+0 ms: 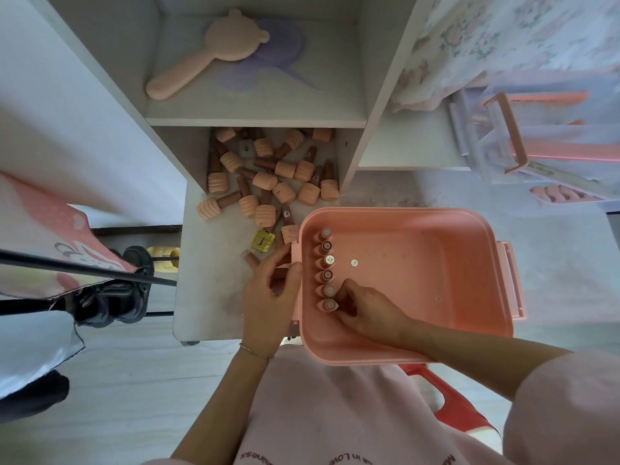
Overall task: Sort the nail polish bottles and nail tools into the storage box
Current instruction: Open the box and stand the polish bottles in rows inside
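The pink storage box sits open on the white tabletop, and everything else is placed from it. Inside, along its left wall, six nail polish bottles lie in a neat row, bottoms facing up. The right hand reaches into the box at the near end of that row, its fingers curled and pinching the nearest bottle. The left hand is just outside the box's left wall, fingers bent around a brown-capped bottle held against the rim. Close beyond that hand lie a small yellow bottle and another loose bottle. Farther left and beyond the box, a heap of polish bottles with ribbed peach bodies spills out of the lower shelf compartment. Above it a peach bear-eared hand mirror rests on the upper shelf. To the box's far right stands a clear organizer with pink handle.
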